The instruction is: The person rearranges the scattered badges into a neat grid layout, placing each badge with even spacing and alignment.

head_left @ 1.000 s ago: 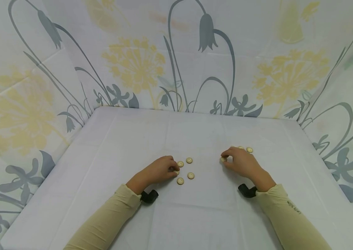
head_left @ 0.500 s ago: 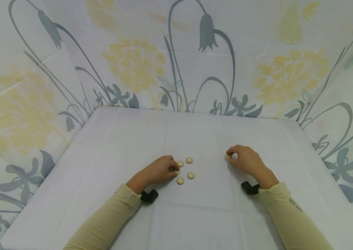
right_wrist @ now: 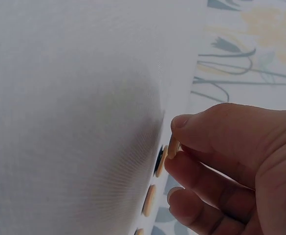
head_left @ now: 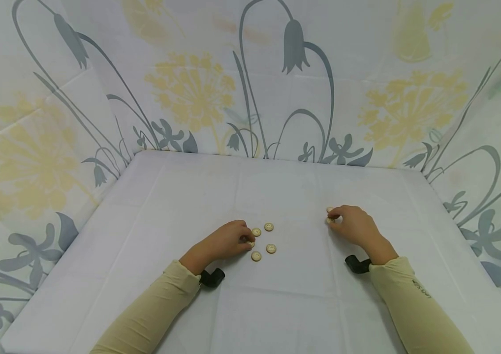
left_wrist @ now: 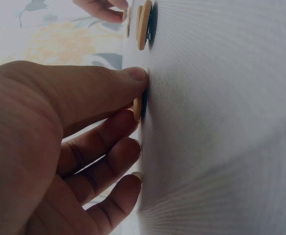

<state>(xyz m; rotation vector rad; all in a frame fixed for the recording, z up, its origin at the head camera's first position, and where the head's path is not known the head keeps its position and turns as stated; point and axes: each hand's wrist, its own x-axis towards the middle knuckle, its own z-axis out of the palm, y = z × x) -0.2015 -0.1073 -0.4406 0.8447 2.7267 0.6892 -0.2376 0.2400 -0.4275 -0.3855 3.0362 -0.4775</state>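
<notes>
My left hand [head_left: 227, 239] rests low over the white cloth, thumb and index finger pinching a round cream button [left_wrist: 137, 108] that touches or nearly touches the table. Around those fingertips lie several similar buttons, among them one far button [head_left: 268, 226] and one near button [head_left: 256, 256]. On the right, my right hand [head_left: 353, 225] pinches another button [right_wrist: 173, 146] between thumb and index finger, tilted and just off the cloth. Right behind it lies a loose button [head_left: 329, 210]. More buttons, such as a flat one [right_wrist: 149, 200], show in the right wrist view; the hand hides them from the head view.
A white cloth covers the table [head_left: 188, 191]. Curtains [head_left: 268, 93] with grey and yellow flowers hang along its back and both sides. Black wrist mounts [head_left: 212, 278] stick out below both hands.
My right hand has moved right and slightly away with its button, coming up beside the loose buttons there. The left hand and the buttons around it have stayed put.
</notes>
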